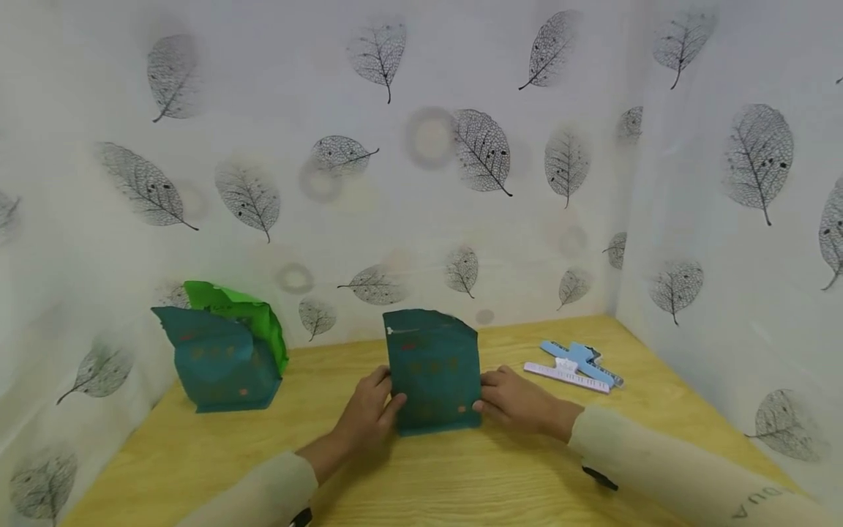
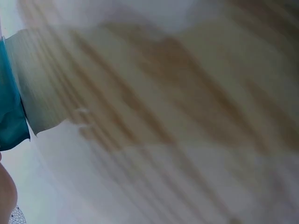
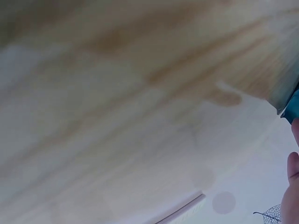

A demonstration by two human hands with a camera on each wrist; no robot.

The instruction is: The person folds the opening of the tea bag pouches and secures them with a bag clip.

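Teal foil stand-up pouch [image 1: 432,372] stood mid-bench [image 1: 461,483] as I pinched its edges, left hand [image 1: 369,421] and right hand [image 1: 516,401] bracing each side to keep it upright.

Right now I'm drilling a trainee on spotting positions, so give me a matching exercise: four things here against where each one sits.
Things:
1. teal bag
2. green bag
3. blue clip
4. second teal bag

Places:
A. far right on the table
B. between both hands
C. at the left, in front of the green one
D. against the wall, back left

Pairs: 1-B, 2-D, 3-A, 4-C
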